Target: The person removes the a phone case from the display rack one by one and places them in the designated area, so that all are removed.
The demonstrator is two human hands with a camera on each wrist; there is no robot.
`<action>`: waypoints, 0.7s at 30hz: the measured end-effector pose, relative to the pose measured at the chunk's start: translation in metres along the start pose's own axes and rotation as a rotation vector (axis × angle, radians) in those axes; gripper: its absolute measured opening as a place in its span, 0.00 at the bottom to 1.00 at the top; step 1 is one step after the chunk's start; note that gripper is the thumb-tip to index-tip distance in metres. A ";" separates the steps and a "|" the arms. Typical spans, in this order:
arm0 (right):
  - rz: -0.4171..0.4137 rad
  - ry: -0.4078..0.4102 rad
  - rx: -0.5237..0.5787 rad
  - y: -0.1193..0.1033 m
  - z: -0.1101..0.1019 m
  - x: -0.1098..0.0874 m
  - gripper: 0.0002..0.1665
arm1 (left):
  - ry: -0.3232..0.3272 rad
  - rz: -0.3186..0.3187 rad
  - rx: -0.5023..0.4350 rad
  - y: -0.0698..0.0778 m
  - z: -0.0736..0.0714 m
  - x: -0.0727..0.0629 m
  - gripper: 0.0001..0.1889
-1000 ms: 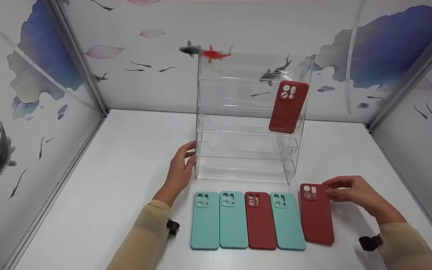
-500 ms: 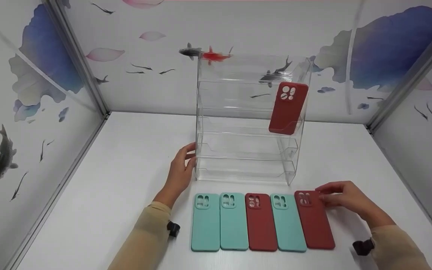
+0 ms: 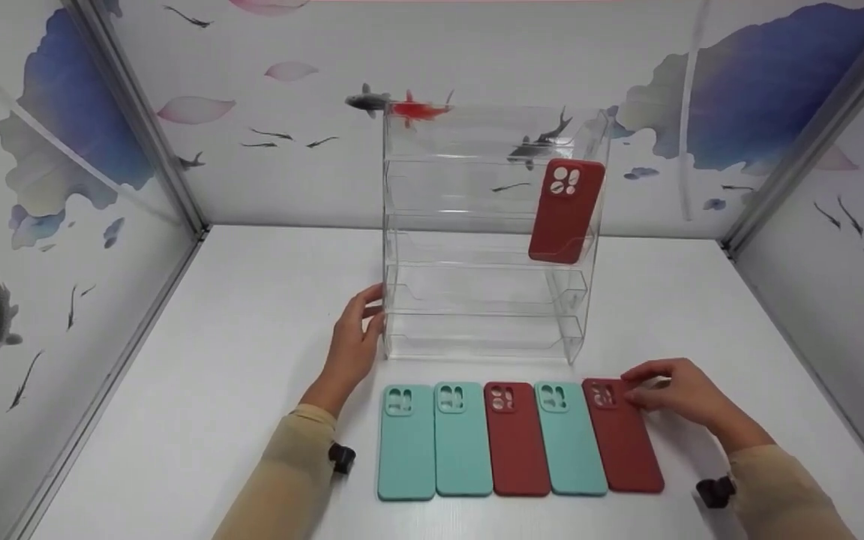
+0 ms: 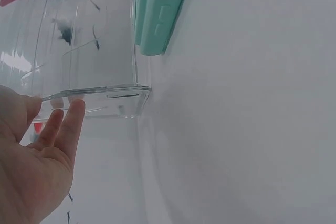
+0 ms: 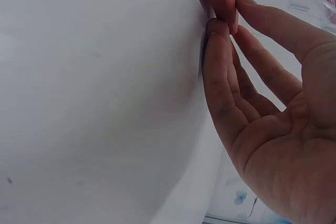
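My right hand (image 3: pixel 676 390) pinches a red phone case (image 3: pixel 631 450) near its upper right edge. This case lies at the right end of a row, beside a teal phone case (image 3: pixel 573 446). In the right wrist view the thumb is on one face of the red case and fingertips are at its edge. My left hand (image 3: pixel 353 341) touches the left side of a clear acrylic rack (image 3: pixel 477 354), its fingers fairly straight against the side panel in the left wrist view. Another red phone case (image 3: pixel 567 214) leans on the rack's right side, in an upper tier.
Further left in the row lie a red phone case (image 3: pixel 519 442) and two teal ones, the middle teal case (image 3: pixel 464 442) and the leftmost teal case (image 3: pixel 406 446). The white table (image 3: pixel 267 277) is enclosed by printed panels (image 3: pixel 289 180) at the back and sides.
My right hand has brought the red phone case left and down against the end of the row, where it now lies flat. My left hand stays at the rack; the head view shifts slightly.
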State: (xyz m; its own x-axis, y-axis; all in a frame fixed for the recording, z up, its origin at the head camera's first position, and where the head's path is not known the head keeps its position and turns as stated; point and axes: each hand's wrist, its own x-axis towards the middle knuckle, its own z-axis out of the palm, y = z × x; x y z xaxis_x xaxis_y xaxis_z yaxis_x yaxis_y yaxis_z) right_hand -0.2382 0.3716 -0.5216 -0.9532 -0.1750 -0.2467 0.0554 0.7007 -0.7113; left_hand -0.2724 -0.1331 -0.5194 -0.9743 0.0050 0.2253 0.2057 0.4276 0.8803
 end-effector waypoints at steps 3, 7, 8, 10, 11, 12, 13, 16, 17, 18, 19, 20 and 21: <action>-0.004 -0.008 -0.021 -0.001 0.001 0.001 0.26 | -0.002 -0.009 -0.003 0.000 -0.001 -0.001 0.25; -0.001 -0.024 -0.043 -0.003 0.000 0.002 0.25 | -0.004 -0.011 0.000 0.001 0.000 -0.001 0.25; 0.002 -0.027 -0.050 -0.004 -0.001 0.003 0.25 | -0.005 -0.009 0.003 0.001 0.000 -0.001 0.25; -0.002 -0.024 -0.072 -0.007 -0.002 0.005 0.25 | -0.001 -0.007 0.010 0.001 0.000 0.000 0.24; -0.006 -0.020 -0.082 -0.009 -0.003 0.006 0.25 | 0.001 -0.006 0.011 0.001 0.000 0.000 0.24; -0.013 -0.012 -0.093 -0.011 -0.003 0.007 0.25 | 0.002 -0.008 0.010 0.000 0.000 0.000 0.24; -0.023 0.002 -0.106 -0.014 -0.004 0.007 0.24 | 0.000 -0.008 0.007 0.000 0.000 0.000 0.24; -0.067 0.063 -0.138 -0.023 -0.007 0.009 0.23 | -0.003 -0.005 0.001 0.000 -0.001 0.001 0.24; -0.081 0.089 -0.143 -0.027 -0.007 0.010 0.22 | -0.005 -0.004 0.001 0.000 -0.001 0.001 0.24; -0.097 0.114 -0.148 -0.030 -0.008 0.010 0.22 | -0.006 -0.004 0.001 0.000 -0.001 0.001 0.24; -0.109 0.140 -0.150 -0.033 -0.009 0.010 0.22 | -0.007 -0.003 0.003 0.000 -0.001 0.001 0.24; -0.119 0.167 -0.149 -0.036 -0.010 0.011 0.22 | -0.008 -0.004 0.004 0.000 -0.001 0.001 0.24; -0.128 0.195 -0.148 -0.040 -0.011 0.011 0.22 | -0.010 -0.005 0.001 0.000 -0.001 0.001 0.24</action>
State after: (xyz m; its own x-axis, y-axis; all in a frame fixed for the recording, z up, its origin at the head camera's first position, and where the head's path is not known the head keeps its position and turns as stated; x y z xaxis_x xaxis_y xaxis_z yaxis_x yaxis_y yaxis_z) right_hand -0.2538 0.3496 -0.4886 -0.9896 -0.1422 -0.0194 -0.0996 0.7773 -0.6212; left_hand -0.2729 -0.1334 -0.5187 -0.9762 0.0123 0.2165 0.2007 0.4289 0.8808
